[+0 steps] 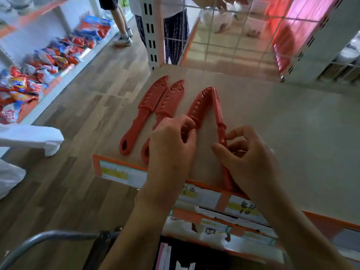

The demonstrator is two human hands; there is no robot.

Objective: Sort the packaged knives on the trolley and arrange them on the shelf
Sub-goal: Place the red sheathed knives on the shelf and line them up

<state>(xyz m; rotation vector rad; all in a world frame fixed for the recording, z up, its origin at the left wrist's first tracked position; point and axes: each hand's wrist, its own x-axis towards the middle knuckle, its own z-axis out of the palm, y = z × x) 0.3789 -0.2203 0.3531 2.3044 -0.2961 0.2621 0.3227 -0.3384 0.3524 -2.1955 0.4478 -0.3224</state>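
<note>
Head view. Looks down on a beige shelf (272, 133) with an orange front edge (206, 185) and price labels (122, 172). Shows 4 red knives on its top, tips pointing away, handles toward the front edge. Shows the first knife (148, 106) farthest left, lying flat, and the second knife (171, 98) just beside it, also flat.

Grips the third knife (200, 104) with the left hand (171, 147), fingers curled down over the place where blade meets handle, thumb tucked against them. Hides part of the second knife's handle under the same hand.

Pinches the handle of the fourth knife (218, 106) between thumb and forefinger of the right hand (251, 160), other fingers loosely bent behind. Holds this knife up on its edge, butt end reaching the front edge. Leaves the tips of the third and fourth knives touching, handles spread apart.

Takes in a grey trolley handle (48, 237) at bottom left, snack packets (48, 61) on a low white rack at left, a wooden floor (87, 114), a wire grid (233, 41) behind the shelf, and, at the top, a person in striped trousers (176, 36) and another person's bare legs (121, 20).
</note>
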